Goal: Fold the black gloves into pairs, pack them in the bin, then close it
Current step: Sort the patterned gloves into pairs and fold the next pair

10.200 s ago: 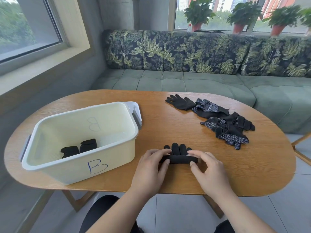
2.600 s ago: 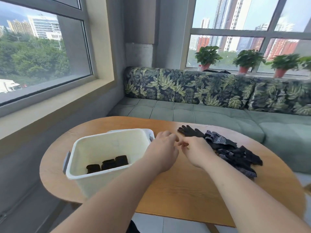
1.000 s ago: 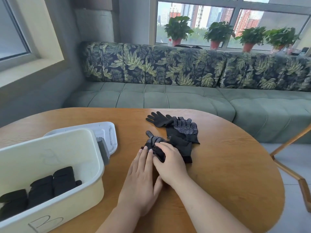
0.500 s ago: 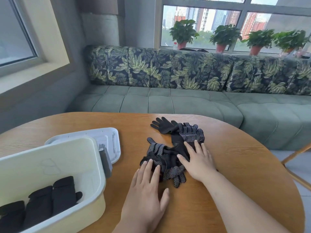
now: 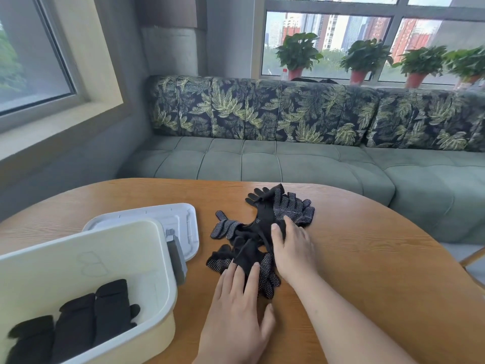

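Wooden table (image 5: 380,271): is stretching open right of the loose gloves (image 5: 252,232), up to its curved edge.
Bin (image 5: 78,253): is standing open near-left, holding folded gloves (image 5: 86,319); lid (image 5: 157,216) is lying flat behind.
Loose gloves: are lying heaped mid-table, running near-left to far-right, fingers pointing mixed ways.
Left hand (image 5: 236,313): is pressing flat, fingers straight, on the heap's near end.
Right hand (image 5: 294,248): is lying flat on its middle, grasping nothing.

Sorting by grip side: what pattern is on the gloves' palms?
Small white dots on black, seen on the gloves in the head view.
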